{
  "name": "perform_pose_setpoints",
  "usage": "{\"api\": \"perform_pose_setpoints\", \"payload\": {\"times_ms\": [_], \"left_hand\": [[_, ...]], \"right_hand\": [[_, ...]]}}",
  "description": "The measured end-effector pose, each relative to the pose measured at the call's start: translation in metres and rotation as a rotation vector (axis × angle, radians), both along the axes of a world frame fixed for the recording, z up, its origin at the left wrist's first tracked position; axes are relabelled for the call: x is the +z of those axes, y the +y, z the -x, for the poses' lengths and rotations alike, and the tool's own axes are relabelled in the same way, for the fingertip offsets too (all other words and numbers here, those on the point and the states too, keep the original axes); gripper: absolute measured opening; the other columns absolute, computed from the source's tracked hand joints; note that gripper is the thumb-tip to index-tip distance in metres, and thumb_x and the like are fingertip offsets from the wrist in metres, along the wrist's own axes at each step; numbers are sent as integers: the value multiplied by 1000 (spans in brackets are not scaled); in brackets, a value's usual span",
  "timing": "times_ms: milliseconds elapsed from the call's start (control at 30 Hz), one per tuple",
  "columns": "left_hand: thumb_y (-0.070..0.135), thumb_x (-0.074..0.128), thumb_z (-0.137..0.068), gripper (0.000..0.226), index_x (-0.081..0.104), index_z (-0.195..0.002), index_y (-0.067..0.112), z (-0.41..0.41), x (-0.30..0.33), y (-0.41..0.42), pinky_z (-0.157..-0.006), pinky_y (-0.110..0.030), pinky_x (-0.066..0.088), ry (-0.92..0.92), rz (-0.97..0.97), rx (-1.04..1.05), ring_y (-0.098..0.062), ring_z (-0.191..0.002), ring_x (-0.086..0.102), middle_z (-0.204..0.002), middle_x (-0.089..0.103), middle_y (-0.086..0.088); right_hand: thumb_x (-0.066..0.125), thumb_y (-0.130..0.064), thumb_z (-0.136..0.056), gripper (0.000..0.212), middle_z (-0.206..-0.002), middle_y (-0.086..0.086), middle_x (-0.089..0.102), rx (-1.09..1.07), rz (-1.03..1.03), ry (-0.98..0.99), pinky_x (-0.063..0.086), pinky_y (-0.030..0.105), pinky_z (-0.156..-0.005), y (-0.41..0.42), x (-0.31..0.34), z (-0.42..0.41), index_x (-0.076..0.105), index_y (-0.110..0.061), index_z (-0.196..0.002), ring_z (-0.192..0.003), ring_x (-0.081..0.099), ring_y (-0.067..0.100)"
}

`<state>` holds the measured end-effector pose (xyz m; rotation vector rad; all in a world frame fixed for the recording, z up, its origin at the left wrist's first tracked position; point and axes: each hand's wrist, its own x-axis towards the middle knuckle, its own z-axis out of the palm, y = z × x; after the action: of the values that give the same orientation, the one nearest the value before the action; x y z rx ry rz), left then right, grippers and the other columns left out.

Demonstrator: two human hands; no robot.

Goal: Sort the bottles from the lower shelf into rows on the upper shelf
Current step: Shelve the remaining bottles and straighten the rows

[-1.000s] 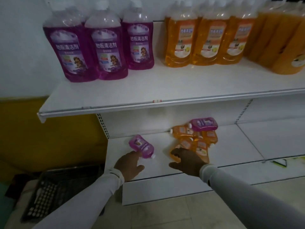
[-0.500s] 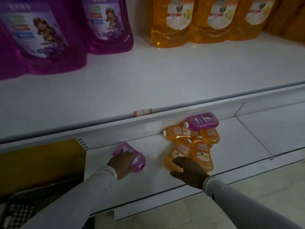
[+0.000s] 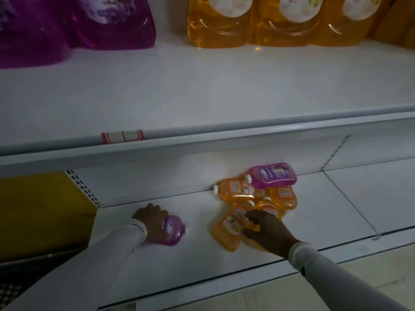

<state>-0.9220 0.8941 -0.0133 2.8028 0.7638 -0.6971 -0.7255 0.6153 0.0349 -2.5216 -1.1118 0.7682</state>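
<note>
On the white lower shelf (image 3: 350, 212) lies a heap of several orange bottles (image 3: 238, 190) with one purple bottle (image 3: 272, 175) on top of it. My right hand (image 3: 267, 230) grips the nearest orange bottle (image 3: 229, 230) at the heap's front. Left of the heap, my left hand (image 3: 152, 223) grips a lone purple bottle (image 3: 174, 231) lying on the shelf. The upper shelf (image 3: 202, 95) carries upright purple bottles (image 3: 112, 21) at its back left and orange bottles (image 3: 278, 21) at its back right.
The front half of the upper shelf is bare white surface, with a red price tag (image 3: 122, 136) on its front rail. A yellow wall panel (image 3: 40, 209) lies left of the lower shelf, a dark wire basket (image 3: 13, 286) below it, and tiled floor (image 3: 336, 288) in front.
The camera has come closer and lower. My left hand has closed round the lone purple bottle, and my right hand has closed on the nearest orange bottle of the heap.
</note>
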Motion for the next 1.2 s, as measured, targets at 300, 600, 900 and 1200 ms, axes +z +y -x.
{"api": "perform_pose_setpoints", "payload": {"times_ms": [300,600,900,1200], "left_hand": [[76,61,-67,68,69,-104,19,17,-29,-52,-73,-23,44,-160,294,626,-20,-98,66,-105,70,-6],[85,60,-34,91,71,-92,16,17,-60,-85,-73,-26,52,-215,352,904,-17,-80,68,-87,72,1],[73,65,-35,85,72,-92,9,-1,-48,-134,-64,-27,44,-275,367,1105,-24,-77,65,-92,73,-11],[89,61,-25,113,70,-102,6,-3,-58,-132,-66,-25,49,-344,445,1107,-24,-82,68,-96,72,-12]], "right_hand": [[65,-36,-92,36,-121,-4,64,-77,-54,-54,51,38,-99,-15,17,-77,58,-23,-125,-111,62,19],[56,-28,-94,34,-124,5,63,81,0,-204,49,35,-98,14,13,-182,62,-16,-125,-112,60,24],[67,-58,-73,62,-120,0,59,205,137,-168,53,40,-92,33,5,-222,52,-31,-127,-107,61,25],[70,-64,-73,90,-132,13,47,195,226,-227,50,45,-98,29,-10,-215,36,-25,-146,-121,48,33]]}}
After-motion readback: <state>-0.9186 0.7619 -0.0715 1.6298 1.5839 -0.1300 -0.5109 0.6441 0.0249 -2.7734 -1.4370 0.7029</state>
